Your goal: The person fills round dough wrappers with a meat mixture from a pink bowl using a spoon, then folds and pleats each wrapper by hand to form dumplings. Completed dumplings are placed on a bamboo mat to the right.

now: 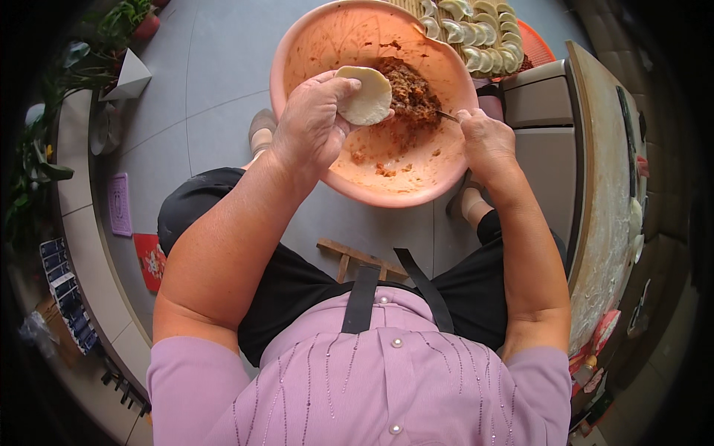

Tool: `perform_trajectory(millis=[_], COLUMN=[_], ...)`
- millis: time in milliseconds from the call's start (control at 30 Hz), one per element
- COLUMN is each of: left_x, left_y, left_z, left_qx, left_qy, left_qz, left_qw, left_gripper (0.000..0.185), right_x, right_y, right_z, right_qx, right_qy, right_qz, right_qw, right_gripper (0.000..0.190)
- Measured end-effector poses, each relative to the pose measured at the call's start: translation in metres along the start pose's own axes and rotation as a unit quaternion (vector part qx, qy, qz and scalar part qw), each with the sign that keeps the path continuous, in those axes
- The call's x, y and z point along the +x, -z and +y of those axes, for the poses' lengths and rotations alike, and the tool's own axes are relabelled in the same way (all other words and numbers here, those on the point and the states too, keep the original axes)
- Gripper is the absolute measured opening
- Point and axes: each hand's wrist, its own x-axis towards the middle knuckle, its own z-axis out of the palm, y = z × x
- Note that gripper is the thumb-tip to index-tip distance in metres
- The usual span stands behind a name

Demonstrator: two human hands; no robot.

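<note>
My left hand [321,114] holds a round, flat dumpling wrapper [365,96] over the left part of a large orange plastic basin [312,36]. The wrapper looks bare on its upper face. Inside the basin lies a brown heap of minced filling [410,89], with smears and small bits around the wall. At the basin's right rim, my right hand [485,136] grips a thin metal utensil [447,116]. Its tip is buried in the filling, so its exact kind is hidden.
Several folded dumplings [474,33] rest on a slatted tray [452,53] beyond the basin. To the right stands a floured board [599,223] on a cabinet [544,156]. A wooden stool [357,256] shows between my legs. Potted plants [125,17] line the left.
</note>
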Motion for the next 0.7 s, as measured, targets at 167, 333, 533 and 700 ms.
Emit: perform_trajectory(millis=[167, 333, 533, 700], left_x=[0.002, 0.004, 0.010, 0.012], left_y=[0.001, -0.002, 0.003, 0.002], left_z=[0.000, -0.003, -0.006, -0.009], left_qx=[0.003, 0.001, 0.013, 0.012], left_qy=[-0.004, -0.011, -0.022, -0.020], left_qz=[-0.010, -0.014, -0.010, -0.024], left_qw=[1.000, 1.000, 1.000, 0.999], left_gripper=[0.030, 0.030, 0.030, 0.032], right_x=[0.003, -0.004, -0.001, -0.004], right_y=[-0.008, -0.022, -0.013, -0.028], right_z=[-0.002, -0.010, -0.017, -0.018], right_qx=[0.023, 0.097, 0.116, 0.130], right_qy=[0.027, 0.080, 0.037, 0.065], right_qz=[-0.007, -0.041, -0.072, -0.056], right_qw=[0.999, 0.991, 0.990, 0.988], right_gripper=[0.018, 0.014, 0.021, 0.023])
